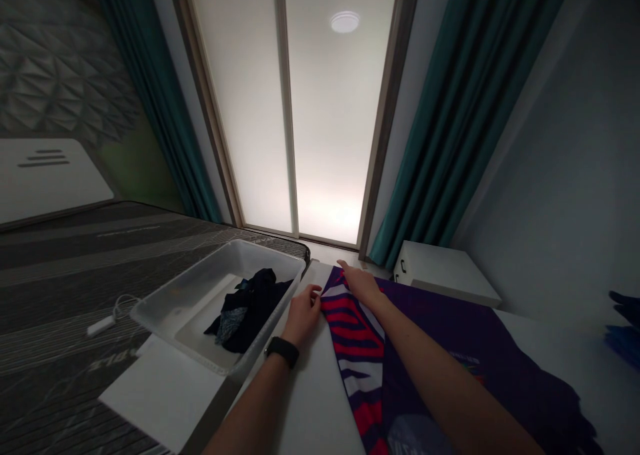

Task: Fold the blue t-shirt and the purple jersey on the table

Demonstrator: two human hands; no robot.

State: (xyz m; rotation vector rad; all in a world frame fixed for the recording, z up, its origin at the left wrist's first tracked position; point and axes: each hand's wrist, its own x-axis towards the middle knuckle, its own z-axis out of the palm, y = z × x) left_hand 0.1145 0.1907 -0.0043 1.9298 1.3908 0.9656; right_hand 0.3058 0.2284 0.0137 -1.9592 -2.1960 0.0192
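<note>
The left hand [304, 313] has its fingers curled, their tips at the left edge of a garment in dark purple fabric [450, 315] with a red, white and purple striped panel [356, 338]; whether its grip pinches the cloth, I cannot tell. The right hand [361, 285] is on the panel's far end, index finger pointing out past the far edge; its other fingertips are hidden, so its grip cannot be told either. A black watch-like band [283, 351] circles the left wrist.

The garment lies spread over the white counter [320, 388], from the hands toward the near right, passing under the right forearm. Just left of the counter, a translucent plastic bin [175, 283] holds crumpled dark clothing [260, 305] in its right part. Farther left, a white plug-like block [101, 325] with a cable rests on the dark grey patterned bed [50, 261]. Beyond the garment, at far right, stands a white cabinet [445, 268].
</note>
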